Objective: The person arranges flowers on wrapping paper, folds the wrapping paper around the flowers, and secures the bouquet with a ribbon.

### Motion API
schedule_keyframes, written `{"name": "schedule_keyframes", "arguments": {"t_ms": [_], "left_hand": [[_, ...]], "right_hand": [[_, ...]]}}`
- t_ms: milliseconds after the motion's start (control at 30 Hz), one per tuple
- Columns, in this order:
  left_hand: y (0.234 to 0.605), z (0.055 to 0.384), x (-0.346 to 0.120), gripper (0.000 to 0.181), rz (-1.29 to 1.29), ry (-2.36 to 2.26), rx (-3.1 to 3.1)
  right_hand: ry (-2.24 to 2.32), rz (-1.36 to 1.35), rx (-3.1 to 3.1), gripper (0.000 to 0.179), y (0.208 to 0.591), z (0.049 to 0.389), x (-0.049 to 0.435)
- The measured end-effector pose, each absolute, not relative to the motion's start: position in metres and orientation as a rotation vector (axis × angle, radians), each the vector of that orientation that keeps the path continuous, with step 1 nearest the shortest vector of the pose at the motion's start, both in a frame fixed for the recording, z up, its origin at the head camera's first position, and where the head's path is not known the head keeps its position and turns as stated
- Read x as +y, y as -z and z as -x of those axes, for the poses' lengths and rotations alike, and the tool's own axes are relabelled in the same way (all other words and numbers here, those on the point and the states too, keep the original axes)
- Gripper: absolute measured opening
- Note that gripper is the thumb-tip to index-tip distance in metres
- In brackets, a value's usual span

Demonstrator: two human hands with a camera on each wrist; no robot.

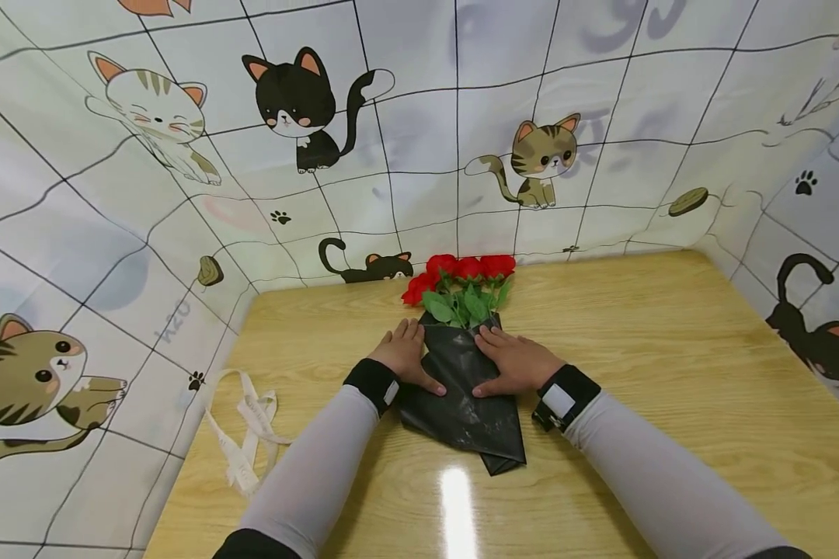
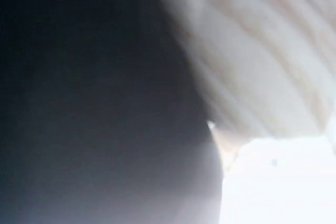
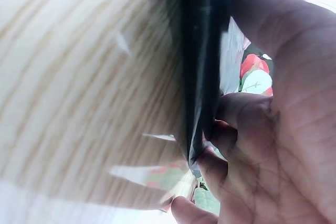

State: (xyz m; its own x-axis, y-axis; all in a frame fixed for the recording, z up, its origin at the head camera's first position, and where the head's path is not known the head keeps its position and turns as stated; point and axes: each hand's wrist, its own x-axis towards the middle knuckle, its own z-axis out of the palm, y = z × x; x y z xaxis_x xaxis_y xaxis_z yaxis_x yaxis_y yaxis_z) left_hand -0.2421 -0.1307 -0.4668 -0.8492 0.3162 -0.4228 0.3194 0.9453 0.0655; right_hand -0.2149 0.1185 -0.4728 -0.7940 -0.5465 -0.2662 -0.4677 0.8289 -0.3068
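Note:
A bouquet of red roses (image 1: pixel 468 268) with green leaves (image 1: pixel 464 305) lies on the table, its stems covered by black wrapping paper (image 1: pixel 461 419). My left hand (image 1: pixel 407 357) rests along the paper's left edge, fingers pointing toward the blooms and thumb over the paper. On the opposite side, my right hand (image 1: pixel 520 363) lies over the folded paper, fingers spread and palm down. From the right wrist, the fingers (image 3: pixel 239 109) appear against the paper's dark edge (image 3: pixel 202 66). A dark surface fills much of the blurred left wrist view, and the left hand is hidden there.
A pale printed ribbon (image 1: pixel 255 423) lies loosely looped on the wooden table (image 1: pixel 671 373), left of my left forearm. A cat-patterned cloth (image 1: pixel 426 132) with grid lines hangs behind the table and along both sides. Light glares off the table (image 1: pixel 457 508) near the front.

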Motion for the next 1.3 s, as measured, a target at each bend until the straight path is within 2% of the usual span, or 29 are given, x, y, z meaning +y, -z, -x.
{"name": "schedule_keyframes", "arguments": {"t_ms": [233, 467, 733, 1033, 1300], "left_hand": [[0.462, 0.212, -0.121, 0.120, -0.676, 0.118, 2.654], [0.459, 0.175, -0.113, 0.119, -0.771, 0.139, 2.643], [0.462, 0.136, -0.102, 0.107, -0.885, 0.153, 2.587], [0.453, 0.085, -0.085, 0.108, -1.039, 0.183, 2.511], [0.451, 0.064, -0.079, 0.097, -1.102, 0.206, 2.511]], "right_hand": [[0.318, 0.762, 2.659, 0.103, 0.471, 0.214, 0.115], [0.306, 0.761, 2.669, 0.102, 0.473, 0.215, 0.116], [0.302, 0.769, 2.673, 0.101, 0.473, 0.215, 0.116], [0.296, 0.774, 2.669, 0.101, 0.470, 0.214, 0.115], [0.311, 0.774, 2.656, 0.102, 0.470, 0.214, 0.115]]}}
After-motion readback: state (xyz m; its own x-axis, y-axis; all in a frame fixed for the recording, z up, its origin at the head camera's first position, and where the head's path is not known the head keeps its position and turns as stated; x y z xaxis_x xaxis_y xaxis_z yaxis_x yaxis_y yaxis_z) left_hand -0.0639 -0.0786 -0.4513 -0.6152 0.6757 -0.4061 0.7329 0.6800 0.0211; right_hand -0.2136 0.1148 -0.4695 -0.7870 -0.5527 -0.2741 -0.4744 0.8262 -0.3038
